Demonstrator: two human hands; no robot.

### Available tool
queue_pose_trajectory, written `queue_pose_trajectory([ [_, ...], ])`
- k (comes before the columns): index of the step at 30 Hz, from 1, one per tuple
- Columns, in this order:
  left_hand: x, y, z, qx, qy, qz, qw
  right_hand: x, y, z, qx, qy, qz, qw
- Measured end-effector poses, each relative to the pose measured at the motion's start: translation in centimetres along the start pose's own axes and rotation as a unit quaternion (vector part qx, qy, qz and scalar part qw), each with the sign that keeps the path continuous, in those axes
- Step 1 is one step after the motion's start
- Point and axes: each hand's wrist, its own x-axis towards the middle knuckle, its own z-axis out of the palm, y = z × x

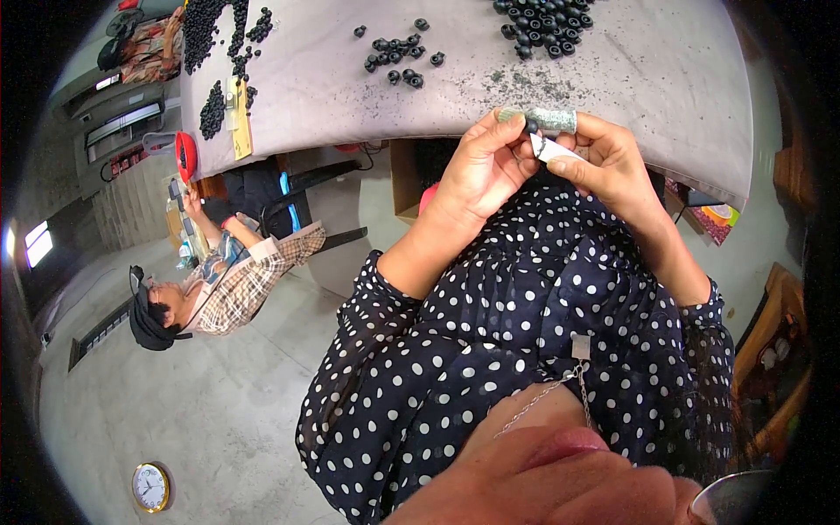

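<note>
Both of my hands meet just off the near edge of the cloth-covered table. My left hand pinches a small round black part between thumb and fingertips. In my right hand is a small white pointed tool, gripped between thumb and fingers, its tip close against the black part. Whether that tip is a blade is too small to tell. Greenish-grey wrapping covers a finger of my right hand. On the cloth beyond lie loose black parts and dark crumbs.
A larger pile of black parts lies at the far right of the tabletop. More heaps are at the far left, near a yellow strip and a red bowl. A person in a checked shirt sits to the left, near a wall clock.
</note>
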Motion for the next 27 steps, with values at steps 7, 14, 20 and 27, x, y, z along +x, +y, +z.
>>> queue_pose_trajectory([
  [7,-0.1,0.1,0.0,-0.020,0.019,-0.028,0.999,0.0,0.0,0.2,0.000,0.021,-0.015,1.000],
  [14,-0.2,0.0,0.1,0.030,0.001,0.001,1.000,0.0,0.7,-0.1,-0.002,0.021,-0.013,1.000],
  [20,-0.3,-0.1,0.6,0.041,0.018,0.021,0.999,0.2,0.6,-0.4,0.029,0.013,0.024,0.999],
  [27,-0.4,-0.4,0.8,0.036,0.035,0.023,0.998,0.6,1.5,-0.6,0.098,0.030,0.045,0.994],
])
